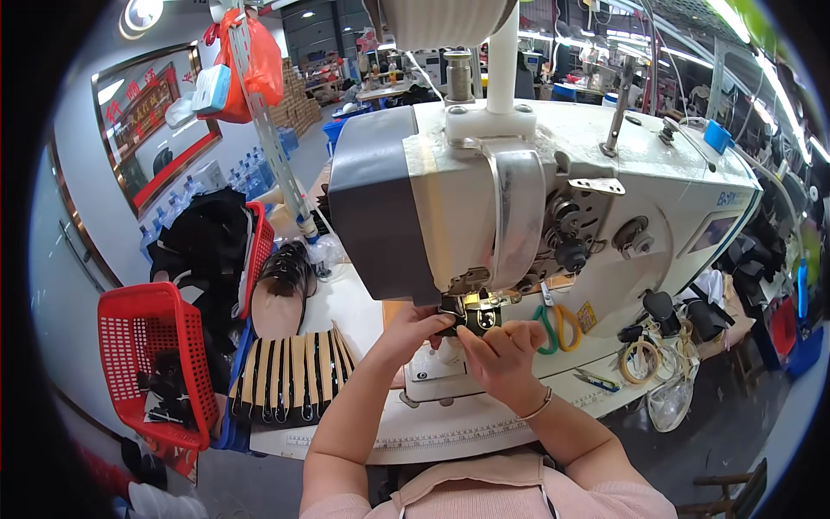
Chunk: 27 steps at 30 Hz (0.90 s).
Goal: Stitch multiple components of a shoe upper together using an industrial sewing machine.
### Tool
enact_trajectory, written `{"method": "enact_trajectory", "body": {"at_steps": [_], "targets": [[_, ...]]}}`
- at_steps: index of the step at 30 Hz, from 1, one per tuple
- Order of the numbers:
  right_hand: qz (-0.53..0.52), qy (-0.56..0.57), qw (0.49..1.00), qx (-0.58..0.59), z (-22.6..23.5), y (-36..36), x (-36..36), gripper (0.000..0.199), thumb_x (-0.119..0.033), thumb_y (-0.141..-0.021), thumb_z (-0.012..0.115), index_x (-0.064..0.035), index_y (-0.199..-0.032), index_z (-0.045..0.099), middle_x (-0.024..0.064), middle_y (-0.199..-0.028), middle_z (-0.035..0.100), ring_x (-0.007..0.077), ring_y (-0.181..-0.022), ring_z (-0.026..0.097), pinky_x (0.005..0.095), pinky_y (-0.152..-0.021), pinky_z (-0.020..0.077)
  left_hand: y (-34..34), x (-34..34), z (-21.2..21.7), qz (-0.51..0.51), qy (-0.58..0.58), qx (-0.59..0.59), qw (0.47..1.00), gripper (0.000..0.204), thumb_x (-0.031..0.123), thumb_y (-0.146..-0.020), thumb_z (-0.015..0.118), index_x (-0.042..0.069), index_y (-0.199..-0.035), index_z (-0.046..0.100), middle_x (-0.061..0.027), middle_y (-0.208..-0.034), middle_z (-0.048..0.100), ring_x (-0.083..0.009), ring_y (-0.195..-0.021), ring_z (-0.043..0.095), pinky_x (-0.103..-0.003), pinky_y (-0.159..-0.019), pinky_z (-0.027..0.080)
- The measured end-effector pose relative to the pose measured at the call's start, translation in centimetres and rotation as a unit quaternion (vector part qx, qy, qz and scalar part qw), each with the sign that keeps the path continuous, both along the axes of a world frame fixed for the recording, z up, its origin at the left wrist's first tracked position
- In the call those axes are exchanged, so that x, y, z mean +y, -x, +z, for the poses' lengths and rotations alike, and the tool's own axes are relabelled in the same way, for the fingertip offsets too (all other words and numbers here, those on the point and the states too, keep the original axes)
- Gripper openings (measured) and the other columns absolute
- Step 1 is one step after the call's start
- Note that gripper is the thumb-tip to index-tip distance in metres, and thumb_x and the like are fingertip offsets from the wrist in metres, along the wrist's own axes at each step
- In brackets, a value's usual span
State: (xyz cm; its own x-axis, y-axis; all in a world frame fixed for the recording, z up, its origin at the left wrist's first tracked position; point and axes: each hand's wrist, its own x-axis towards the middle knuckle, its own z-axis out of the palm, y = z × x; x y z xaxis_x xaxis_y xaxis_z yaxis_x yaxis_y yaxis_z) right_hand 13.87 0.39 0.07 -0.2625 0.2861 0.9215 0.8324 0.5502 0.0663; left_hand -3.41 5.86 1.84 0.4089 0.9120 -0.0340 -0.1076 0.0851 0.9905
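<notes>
A large white sewing machine [450, 182] with a grey front cover stands right in front of me. Under its lit needle area is a small dark, shiny piece [471, 322], mostly covered by my fingers and the metal parts there. My left hand [413, 333] pinches the left end of this piece, its thumb stretched along it. On the near right side, my right hand [501, 353] is closed, with bent fingers and the thumb and forefinger pressed on the piece's edge. Scissors [567, 330] with one green and one orange handle rest against the machine just right of my right hand.
Black glossy straps on tan strips [290, 376] lie in a row at left, near a black shoe [288, 275]. A red basket [156, 333] stands further left. Snips [596, 381], a tape roll [640, 362] and cords lie at right. A ruler [450, 435] runs along the table's front.
</notes>
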Motion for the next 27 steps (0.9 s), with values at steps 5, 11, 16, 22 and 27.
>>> {"method": "enact_trajectory", "body": {"at_steps": [5,11,16,22,27], "targets": [[-0.012,0.013,1.0,0.02,0.2,0.3,0.3,0.025,-0.013,-0.065,0.065,-0.0173,-0.089,0.063,-0.0045,-0.062,0.041,0.0156,-0.069,0.042,0.036,-0.069,0.025,-0.3,0.4,0.3,-0.003,-0.004,-0.023,1.0,0.012,0.007,-0.079,0.056,-0.001,-0.087,0.056,-0.0058,-0.079,0.056,-0.0125,-0.062,0.052,-0.026,-0.052,0.041],[-0.013,0.022,0.999,0.022,0.6,0.5,0.3,0.024,-0.013,-0.066,0.065,-0.0172,-0.09,0.063,-0.0043,-0.061,0.041,0.0145,-0.067,0.041,0.0354,-0.072,0.025,-0.7,0.5,-0.6,0.034,-0.007,-0.065,0.997,0.009,0.007,-0.08,0.053,0.0,-0.085,0.055,-0.0058,-0.077,0.056,-0.0126,-0.06,0.05,-0.025,-0.052,0.04],[-0.012,0.023,0.999,0.03,0.7,0.5,0.4,0.023,-0.014,-0.066,0.065,-0.0175,-0.088,0.063,-0.0044,-0.059,0.041,0.0145,-0.065,0.041,0.0349,-0.073,0.0255,-1.3,0.5,-2.5,0.068,-0.038,-0.125,0.989,0.009,0.01,-0.079,0.051,0.002,-0.081,0.057,-0.002,-0.071,0.054,-0.0083,-0.056,0.046,-0.022,-0.048,0.036],[-0.016,0.029,0.999,0.031,0.8,0.4,0.5,0.02,-0.015,-0.067,0.065,-0.018,-0.087,0.062,-0.005,-0.058,0.041,0.0141,-0.064,0.042,0.0344,-0.073,0.0257,-3.6,-1.1,-2.4,0.192,-0.029,-0.195,0.961,0.011,0.009,-0.078,0.05,0.005,-0.086,0.057,0.0019,-0.07,0.053,-0.0038,-0.056,0.042,-0.019,-0.048,0.032],[-0.017,0.034,0.999,0.029,0.7,0.5,0.5,0.019,-0.014,-0.069,0.063,-0.0174,-0.087,0.062,-0.005,-0.058,0.042,0.0137,-0.063,0.042,0.0339,-0.073,0.0254,-4.1,-1.5,-2.5,0.22,-0.032,-0.187,0.957,0.012,0.01,-0.078,0.05,0.005,-0.088,0.056,0.0031,-0.07,0.052,-0.0026,-0.055,0.04,-0.018,-0.048,0.03]]}}
